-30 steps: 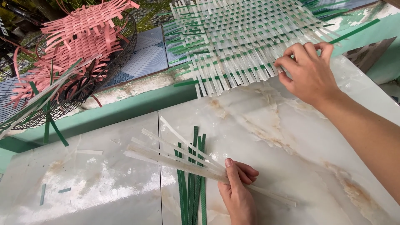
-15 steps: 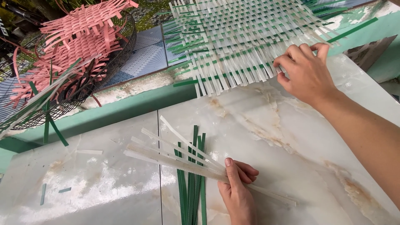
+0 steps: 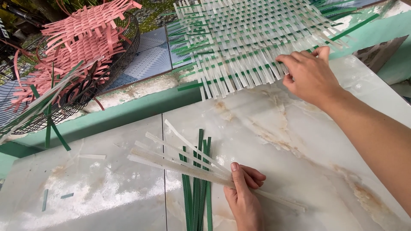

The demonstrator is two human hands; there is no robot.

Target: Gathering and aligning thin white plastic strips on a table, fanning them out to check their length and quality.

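A flat woven mat (image 3: pixel 252 38) of translucent white and green strips lies at the top of the head view, its loose ends hanging over the marble slab (image 3: pixel 278 141). My right hand (image 3: pixel 310 77) rests on the mat's near edge, fingers curled on the strip ends. My left hand (image 3: pixel 244 194) pinches a few long translucent white strips (image 3: pixel 180 156) that fan out to the left. Under them lies a bundle of green strips (image 3: pixel 198 184), flat on the slab.
A dark wire basket (image 3: pixel 85 77) at the upper left holds a pink woven piece (image 3: pixel 81 47) and loose green strips. A green painted ledge (image 3: pixel 128 109) runs behind the slab. Short strip offcuts (image 3: pixel 55 197) lie at the lower left.
My right hand has shifted slightly along the mat's edge. My left hand keeps hold of the white strips in the same place.
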